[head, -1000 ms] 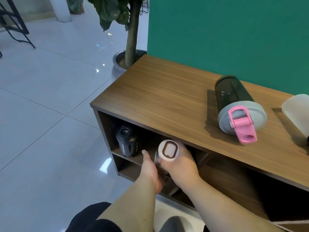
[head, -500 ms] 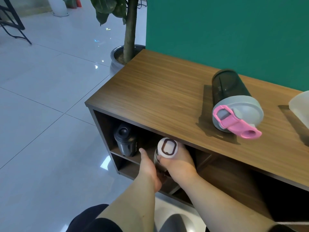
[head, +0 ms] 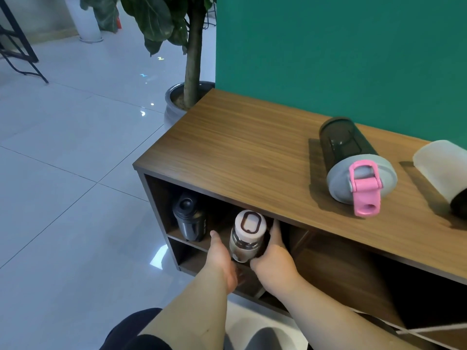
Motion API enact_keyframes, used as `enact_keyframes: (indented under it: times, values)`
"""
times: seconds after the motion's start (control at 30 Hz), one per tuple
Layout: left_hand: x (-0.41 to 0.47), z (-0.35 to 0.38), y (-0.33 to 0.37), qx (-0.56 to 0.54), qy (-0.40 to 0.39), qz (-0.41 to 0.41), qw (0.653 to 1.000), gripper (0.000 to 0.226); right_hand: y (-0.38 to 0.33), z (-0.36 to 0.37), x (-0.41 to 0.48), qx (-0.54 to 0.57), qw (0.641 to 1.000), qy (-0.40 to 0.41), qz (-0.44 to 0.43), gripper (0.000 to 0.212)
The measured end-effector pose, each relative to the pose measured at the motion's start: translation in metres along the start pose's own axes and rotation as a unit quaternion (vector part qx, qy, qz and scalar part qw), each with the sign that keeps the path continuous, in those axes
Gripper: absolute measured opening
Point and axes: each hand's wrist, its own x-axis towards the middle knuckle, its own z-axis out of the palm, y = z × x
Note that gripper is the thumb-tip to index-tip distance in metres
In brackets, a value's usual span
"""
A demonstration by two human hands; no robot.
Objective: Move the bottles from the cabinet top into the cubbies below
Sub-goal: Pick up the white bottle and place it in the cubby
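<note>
Both forearms [head: 202,314] bare; no sleeves visible; dark trousers [head: 131,332], probably black.

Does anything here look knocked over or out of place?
Yes. Two bottles lie on their sides on the cabinet top: the dark shaker with the pink flip cap, and a frosted one at the right edge. Nothing looks spilled.

White-capped steel bottle [head: 247,234] upright in the upper cubby [head: 227,223]; two bottles [head: 353,162] lie on top.

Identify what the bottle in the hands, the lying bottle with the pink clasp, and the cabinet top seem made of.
Held bottle: shiny metal body, probably steel; matte white cap.
Lying bottle: dark see-through plastic; grey lid looks matte plastic.
Cabinet top: wood grain, possibly laminate; low sheen.
</note>
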Motion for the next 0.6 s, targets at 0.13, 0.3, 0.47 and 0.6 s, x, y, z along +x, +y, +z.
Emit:
enact_keyframes:
  times: [0.13, 0.3, 0.47, 0.6]
  values:
    - [-0.030, 0.003, -0.005, 0.015, -0.030, -0.016, 0.999, 0.116, 0.015, -0.021, -0.041, 0.050, 0.998, -0.035, -0.026, 0.076]
    - [-0.072, 0.009, -0.012, 0.086, -0.035, 0.082, 0.992, 0.084, -0.004, -0.071, -0.092, 0.115, 0.979, 0.085, -0.147, 0.041]
    - [-0.115, 0.003, -0.019, 0.104, -0.110, 0.138, 0.979, 0.070, -0.021, -0.142, -0.101, 0.022, 0.881, 0.397, -0.255, 0.057]
    - [-0.137, -0.008, -0.033, 0.120, -0.123, 0.161, 0.972, 0.066, -0.023, -0.181, -0.066, -0.070, 0.874, 0.451, -0.168, 0.105]
